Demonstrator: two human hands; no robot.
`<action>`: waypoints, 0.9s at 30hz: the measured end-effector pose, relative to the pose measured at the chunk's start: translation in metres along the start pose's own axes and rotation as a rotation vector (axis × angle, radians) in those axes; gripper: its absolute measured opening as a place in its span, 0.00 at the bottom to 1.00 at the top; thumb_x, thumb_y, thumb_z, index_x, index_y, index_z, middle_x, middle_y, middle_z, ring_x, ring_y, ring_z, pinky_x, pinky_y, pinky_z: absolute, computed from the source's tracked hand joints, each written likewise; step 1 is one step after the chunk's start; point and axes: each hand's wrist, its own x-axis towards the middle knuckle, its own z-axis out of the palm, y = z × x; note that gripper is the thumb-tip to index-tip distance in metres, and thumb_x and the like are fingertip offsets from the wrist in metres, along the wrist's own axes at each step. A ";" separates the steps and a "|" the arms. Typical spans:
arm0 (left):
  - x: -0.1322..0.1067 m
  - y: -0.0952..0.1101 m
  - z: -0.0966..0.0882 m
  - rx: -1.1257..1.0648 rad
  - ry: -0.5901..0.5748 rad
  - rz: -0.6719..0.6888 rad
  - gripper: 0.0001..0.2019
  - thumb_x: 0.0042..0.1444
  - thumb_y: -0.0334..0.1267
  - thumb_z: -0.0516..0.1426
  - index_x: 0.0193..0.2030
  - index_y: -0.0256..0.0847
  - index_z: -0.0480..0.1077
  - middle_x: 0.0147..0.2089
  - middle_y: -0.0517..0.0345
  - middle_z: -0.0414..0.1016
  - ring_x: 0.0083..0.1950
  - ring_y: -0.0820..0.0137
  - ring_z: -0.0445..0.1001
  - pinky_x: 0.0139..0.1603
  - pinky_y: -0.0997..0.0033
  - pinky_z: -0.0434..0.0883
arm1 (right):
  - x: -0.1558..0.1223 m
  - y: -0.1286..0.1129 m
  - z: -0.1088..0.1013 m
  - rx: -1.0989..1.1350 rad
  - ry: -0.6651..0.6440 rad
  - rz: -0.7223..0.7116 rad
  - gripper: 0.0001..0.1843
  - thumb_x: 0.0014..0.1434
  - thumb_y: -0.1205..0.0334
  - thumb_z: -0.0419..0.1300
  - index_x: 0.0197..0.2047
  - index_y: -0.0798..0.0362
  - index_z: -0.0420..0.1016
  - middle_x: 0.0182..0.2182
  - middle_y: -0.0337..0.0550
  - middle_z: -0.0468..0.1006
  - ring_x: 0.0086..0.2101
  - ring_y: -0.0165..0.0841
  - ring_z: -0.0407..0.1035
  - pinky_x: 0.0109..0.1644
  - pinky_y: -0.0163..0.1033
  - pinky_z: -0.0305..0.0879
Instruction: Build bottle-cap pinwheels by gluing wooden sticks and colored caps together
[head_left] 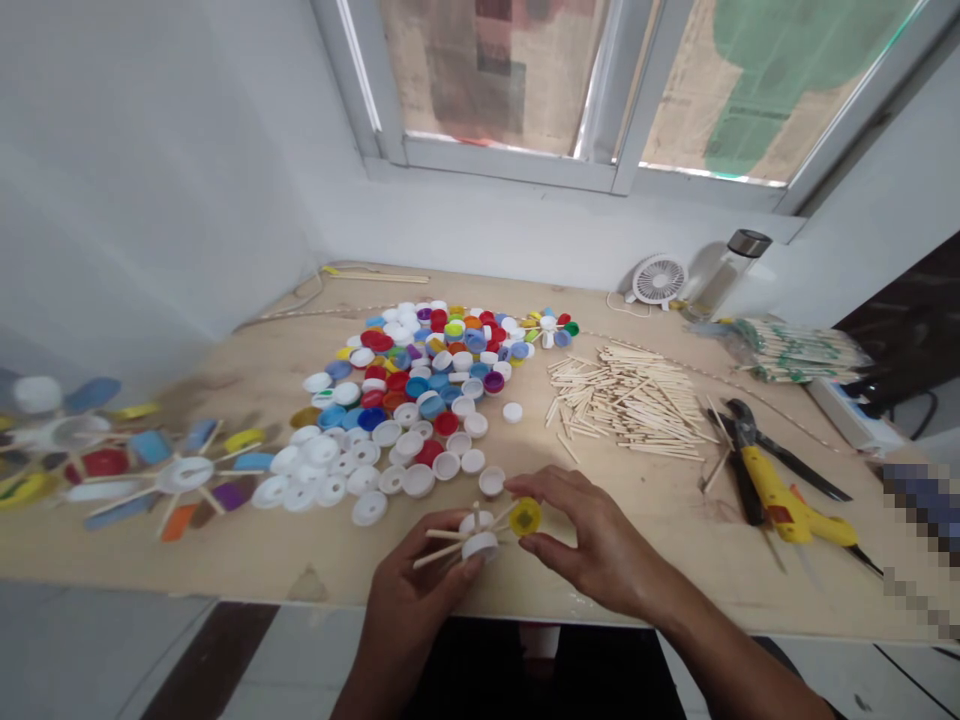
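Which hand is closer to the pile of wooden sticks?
Right. The right hand is in front of the wooden sticks, just below the pile in view; the left hand is farther away, down and to its left.

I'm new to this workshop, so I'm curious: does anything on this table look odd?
One white bottle cap sits alone between the heap of caps and the wooden sticks. The table's front edge also has a dark triangular mark.

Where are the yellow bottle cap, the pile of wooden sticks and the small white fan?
yellow bottle cap [526, 517], head view, on its face
pile of wooden sticks [626, 405], head view, on its middle
small white fan [659, 279], head view, on the grille
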 end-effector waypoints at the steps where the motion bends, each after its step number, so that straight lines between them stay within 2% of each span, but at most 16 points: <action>1: 0.000 0.000 0.000 -0.001 0.001 0.001 0.15 0.35 0.44 0.68 0.31 0.44 0.75 0.35 0.57 0.81 0.37 0.62 0.78 0.40 0.70 0.73 | 0.000 0.000 0.000 0.000 -0.003 0.005 0.22 0.59 0.67 0.60 0.56 0.45 0.67 0.47 0.41 0.75 0.47 0.34 0.69 0.51 0.42 0.64; 7: 0.000 0.000 0.000 0.021 0.000 0.007 0.15 0.34 0.45 0.69 0.31 0.43 0.76 0.32 0.57 0.81 0.36 0.62 0.78 0.39 0.70 0.73 | 0.001 0.001 0.002 -0.007 -0.012 0.018 0.23 0.58 0.67 0.61 0.56 0.45 0.67 0.47 0.41 0.75 0.47 0.34 0.69 0.52 0.42 0.63; 13: 0.002 -0.002 -0.003 0.039 -0.006 0.018 0.16 0.35 0.48 0.69 0.30 0.44 0.76 0.33 0.58 0.81 0.38 0.62 0.78 0.42 0.71 0.72 | 0.000 0.000 0.004 -0.025 0.006 -0.007 0.23 0.58 0.67 0.62 0.57 0.46 0.66 0.47 0.40 0.76 0.47 0.34 0.69 0.51 0.40 0.62; 27: 0.006 -0.013 -0.007 0.128 0.044 -0.024 0.23 0.31 0.54 0.69 0.34 0.44 0.76 0.34 0.58 0.82 0.38 0.60 0.79 0.39 0.70 0.74 | 0.000 0.000 0.006 -0.042 0.014 -0.010 0.22 0.58 0.65 0.63 0.56 0.48 0.67 0.45 0.41 0.75 0.46 0.34 0.68 0.51 0.39 0.61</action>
